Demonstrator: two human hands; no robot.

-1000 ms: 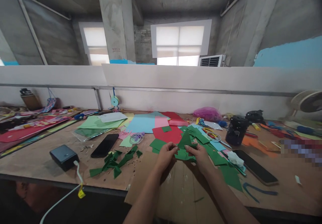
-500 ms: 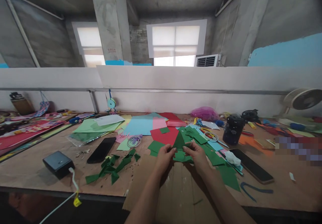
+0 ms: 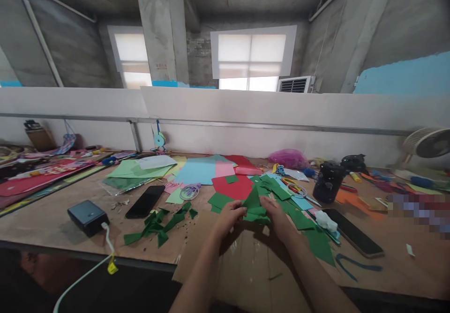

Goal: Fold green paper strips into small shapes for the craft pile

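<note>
Between my two hands is a piece of green paper (image 3: 253, 205), folded so that a pointed part stands up in its middle. My left hand (image 3: 230, 215) pinches its left side, and my right hand (image 3: 277, 213) is closed on its right side; the right fingertips are partly hidden. Both hands are above a brown cardboard sheet (image 3: 246, 261). Left of the cardboard lies a heap of folded green paper pieces (image 3: 158, 224). More green paper sheets (image 3: 298, 217) are spread behind and to the right of my right hand.
A black phone (image 3: 145, 202) and a dark box with a white cable (image 3: 87, 218) lie at the left. Rightward are another phone (image 3: 353, 233), a crumpled white tissue (image 3: 326, 220) and a black cup (image 3: 328, 182). Red paper (image 3: 232, 189) and blue paper (image 3: 197, 171) lie behind my hands.
The view has shifted slightly. My right fingers have moved around the paper's right side, and the paper's upright point now leans and looks less flat.
</note>
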